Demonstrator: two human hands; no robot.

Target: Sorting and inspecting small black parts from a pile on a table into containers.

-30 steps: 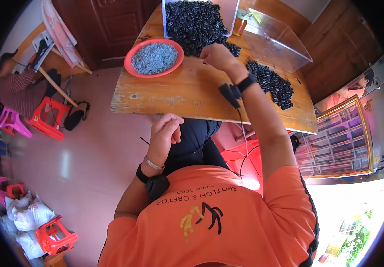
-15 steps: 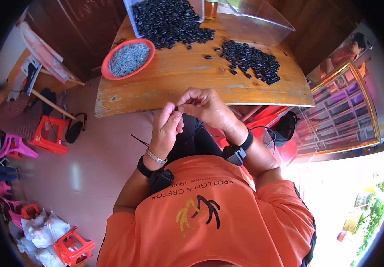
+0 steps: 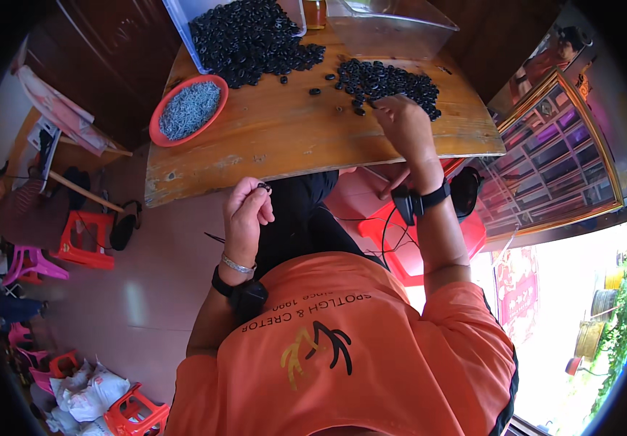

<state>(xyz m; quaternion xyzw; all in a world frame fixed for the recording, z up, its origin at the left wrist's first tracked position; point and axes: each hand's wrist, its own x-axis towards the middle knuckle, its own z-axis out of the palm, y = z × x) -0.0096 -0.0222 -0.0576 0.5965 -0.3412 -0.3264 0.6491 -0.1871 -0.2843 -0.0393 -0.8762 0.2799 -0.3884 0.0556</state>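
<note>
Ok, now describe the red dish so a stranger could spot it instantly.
Find the wooden table at the top of the picture. At its left side, beside the big heap of black pieces, sits a round red dish. Unlike its neighbours, it holds small silvery-blue pieces.

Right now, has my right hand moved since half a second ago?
Yes: against the table, your right hand has moved forward and rightward, from beside your left hand to the smaller pile of black pieces.
</note>
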